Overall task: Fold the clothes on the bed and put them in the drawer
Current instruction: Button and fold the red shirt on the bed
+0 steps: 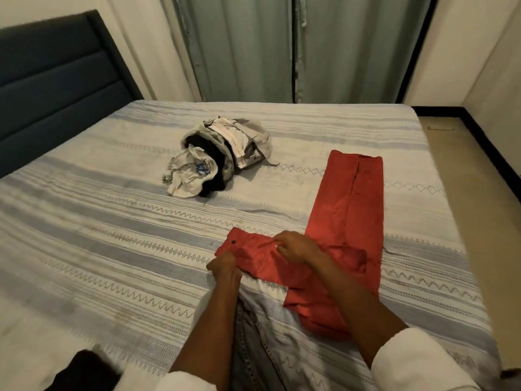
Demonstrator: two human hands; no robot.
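Head view: red trousers (348,210) flat on bed (112,249), legs stretched toward far edge, waist end near person. Left hand (224,268) pinches waistband corner beside dark button. Right hand (296,246) pressed on waist, fingers spread flat. Unfolded clothes pile (220,156) mid-bed, well apart; blue print on white garment, unreadable.

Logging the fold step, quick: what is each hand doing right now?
Left hand: closed, gripping the waist edge of the red trousers.
Right hand: open, fingers pressing on the trousers.
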